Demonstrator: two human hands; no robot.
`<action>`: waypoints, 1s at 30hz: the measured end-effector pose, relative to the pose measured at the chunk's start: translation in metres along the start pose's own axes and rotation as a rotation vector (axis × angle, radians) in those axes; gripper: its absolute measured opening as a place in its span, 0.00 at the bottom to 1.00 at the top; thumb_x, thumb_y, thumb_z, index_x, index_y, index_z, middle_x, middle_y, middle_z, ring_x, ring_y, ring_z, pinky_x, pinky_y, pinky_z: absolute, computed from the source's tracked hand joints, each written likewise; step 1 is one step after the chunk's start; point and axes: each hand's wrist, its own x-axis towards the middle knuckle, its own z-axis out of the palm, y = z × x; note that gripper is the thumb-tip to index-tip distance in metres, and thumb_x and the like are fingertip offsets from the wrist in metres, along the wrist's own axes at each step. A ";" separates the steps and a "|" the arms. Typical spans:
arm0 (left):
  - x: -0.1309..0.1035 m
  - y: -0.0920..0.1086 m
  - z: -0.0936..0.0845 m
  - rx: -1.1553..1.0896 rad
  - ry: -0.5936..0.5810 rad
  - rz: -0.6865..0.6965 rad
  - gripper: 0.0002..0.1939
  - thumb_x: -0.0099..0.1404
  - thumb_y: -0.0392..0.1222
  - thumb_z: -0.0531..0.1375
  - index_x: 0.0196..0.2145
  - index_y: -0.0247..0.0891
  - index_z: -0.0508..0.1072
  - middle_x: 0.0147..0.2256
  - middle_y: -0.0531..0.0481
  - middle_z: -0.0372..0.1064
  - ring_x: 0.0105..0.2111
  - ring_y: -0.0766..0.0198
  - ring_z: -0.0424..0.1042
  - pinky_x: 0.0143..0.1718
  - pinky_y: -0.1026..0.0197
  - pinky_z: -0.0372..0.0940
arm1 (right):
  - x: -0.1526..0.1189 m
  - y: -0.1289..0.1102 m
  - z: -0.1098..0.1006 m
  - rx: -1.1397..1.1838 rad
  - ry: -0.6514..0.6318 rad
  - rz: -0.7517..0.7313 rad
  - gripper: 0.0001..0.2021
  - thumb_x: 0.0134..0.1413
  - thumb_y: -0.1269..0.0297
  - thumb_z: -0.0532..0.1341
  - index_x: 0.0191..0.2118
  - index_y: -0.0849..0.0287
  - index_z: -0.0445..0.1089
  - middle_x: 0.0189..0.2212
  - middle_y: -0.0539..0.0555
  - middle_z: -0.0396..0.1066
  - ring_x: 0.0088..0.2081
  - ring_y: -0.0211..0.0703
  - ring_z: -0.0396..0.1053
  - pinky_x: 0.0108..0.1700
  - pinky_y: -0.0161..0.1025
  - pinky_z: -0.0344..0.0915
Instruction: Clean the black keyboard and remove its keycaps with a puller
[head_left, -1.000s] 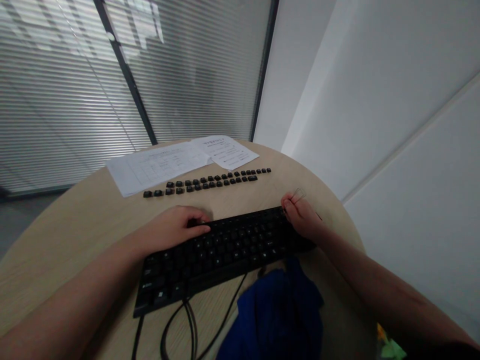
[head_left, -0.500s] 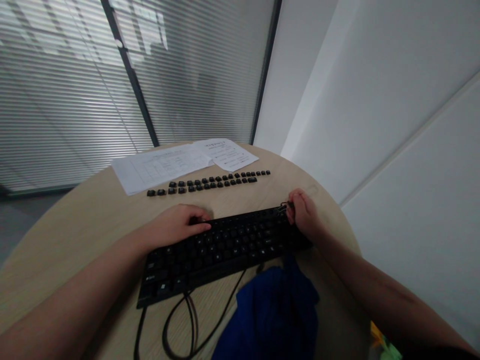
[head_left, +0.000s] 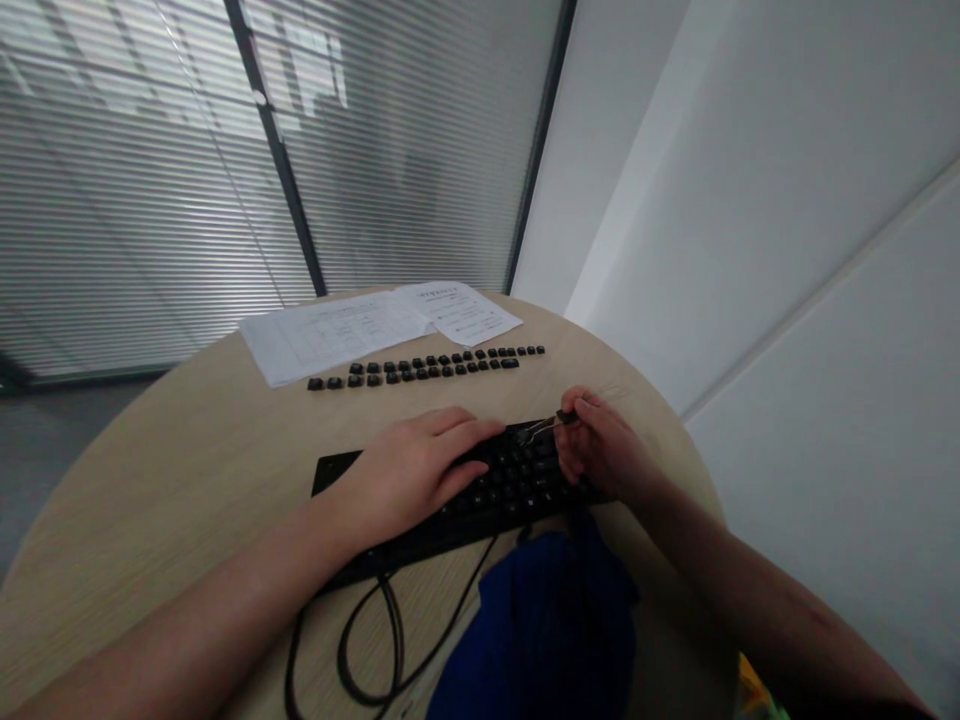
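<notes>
A black keyboard (head_left: pixel 487 505) lies at a slant on the table. Across its upper middle rests my left hand (head_left: pixel 412 468), open, with fingers stretched over the keys. My right hand (head_left: pixel 604 445) is closed at the keyboard's right end, gripping a wire keycap puller (head_left: pixel 541 428) with a dark handle. The puller's thin wires point left, down toward the upper right keys; I cannot tell whether they touch a key. Behind the keyboard, several loose black keycaps (head_left: pixel 407 376) stand in two rows.
Printed papers (head_left: pixel 337 335) lie at the back of the round wooden table (head_left: pixel 187 440). A black cable (head_left: pixel 397 640) loops in front of the keyboard, beside blue cloth (head_left: pixel 547 620). Blinds (head_left: pixel 135 220) and a white wall (head_left: pixel 810 250) stand beyond the table.
My left hand has moved right, from the keyboard's back edge onto the keys. My right hand has turned, and the puller now points left over the keys. The view has shifted slightly.
</notes>
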 end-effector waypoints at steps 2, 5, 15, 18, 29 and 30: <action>0.000 0.009 0.003 -0.009 0.046 0.026 0.18 0.73 0.42 0.56 0.59 0.41 0.68 0.48 0.45 0.74 0.45 0.58 0.75 0.45 0.57 0.70 | -0.002 0.000 0.006 0.065 -0.094 0.106 0.17 0.58 0.48 0.64 0.39 0.53 0.59 0.22 0.43 0.71 0.14 0.34 0.62 0.14 0.31 0.62; 0.000 0.015 0.006 -0.033 0.051 0.078 0.16 0.73 0.40 0.56 0.57 0.39 0.69 0.46 0.46 0.74 0.42 0.60 0.76 0.42 0.59 0.71 | -0.003 0.004 0.010 0.111 -0.177 0.171 0.18 0.57 0.47 0.65 0.38 0.53 0.59 0.23 0.43 0.72 0.15 0.35 0.65 0.14 0.31 0.63; 0.001 0.021 0.008 -0.070 -0.019 0.174 0.07 0.73 0.38 0.56 0.44 0.37 0.73 0.39 0.49 0.73 0.36 0.63 0.75 0.37 0.62 0.70 | -0.004 0.012 0.010 0.057 -0.237 0.223 0.20 0.59 0.43 0.61 0.35 0.55 0.59 0.21 0.47 0.72 0.17 0.40 0.68 0.17 0.33 0.62; 0.001 0.021 0.008 -0.079 -0.019 0.155 0.06 0.73 0.37 0.56 0.45 0.38 0.72 0.39 0.49 0.73 0.36 0.63 0.74 0.37 0.62 0.71 | -0.003 0.012 0.011 0.042 -0.142 0.237 0.22 0.62 0.40 0.56 0.31 0.54 0.59 0.14 0.44 0.62 0.15 0.38 0.61 0.17 0.33 0.59; -0.002 0.023 0.005 0.082 0.136 0.214 0.09 0.75 0.39 0.53 0.45 0.37 0.72 0.37 0.49 0.72 0.33 0.63 0.73 0.33 0.62 0.69 | -0.011 0.009 0.005 -0.709 0.096 -0.254 0.21 0.70 0.48 0.50 0.32 0.56 0.69 0.24 0.49 0.64 0.28 0.39 0.64 0.35 0.38 0.63; -0.002 0.024 0.006 0.093 0.139 0.222 0.09 0.75 0.39 0.53 0.44 0.37 0.72 0.37 0.49 0.71 0.33 0.63 0.72 0.32 0.62 0.68 | -0.013 0.007 0.006 -0.800 0.065 -0.272 0.19 0.71 0.50 0.51 0.36 0.56 0.71 0.25 0.49 0.66 0.29 0.39 0.64 0.35 0.38 0.63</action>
